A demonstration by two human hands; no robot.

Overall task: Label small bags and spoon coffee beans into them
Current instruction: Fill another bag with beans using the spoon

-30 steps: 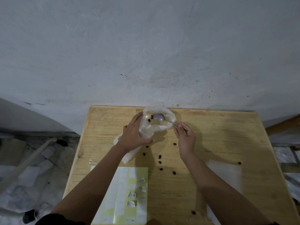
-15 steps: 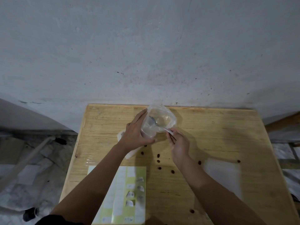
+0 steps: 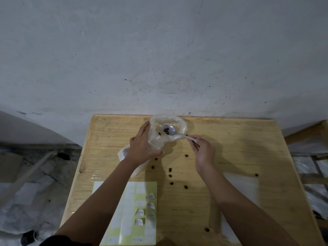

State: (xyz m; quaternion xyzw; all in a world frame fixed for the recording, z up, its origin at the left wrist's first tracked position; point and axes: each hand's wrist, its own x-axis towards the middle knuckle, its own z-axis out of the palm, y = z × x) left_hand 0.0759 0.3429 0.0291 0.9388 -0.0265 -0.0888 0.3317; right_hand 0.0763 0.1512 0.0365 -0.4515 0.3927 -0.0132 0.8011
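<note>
My left hand [image 3: 142, 148] grips a clear plastic bag [image 3: 179, 124] held open at the far edge of the wooden table [image 3: 248, 142]. My right hand [image 3: 203, 150] pinches the handle of a metal spoon [image 3: 171, 130]. The spoon's bowl sits inside the bag's mouth and carries a few dark coffee beans [image 3: 166, 130]; one more bean lies loose inside the bag. A white bag [image 3: 124, 153] lies flat under my left wrist, mostly hidden.
Several loose beans [image 3: 170, 169] are scattered on the table between my arms. A yellow-green label sheet [image 3: 140, 210] with partly peeled handwritten labels lies near the front. A translucent flat bag [image 3: 246, 187] lies at the right. A grey wall stands right behind the table.
The spoon went deep into the bag, then rose again; it now sits level in the bag's mouth with beans in its bowl. My right hand shifted slightly right.
</note>
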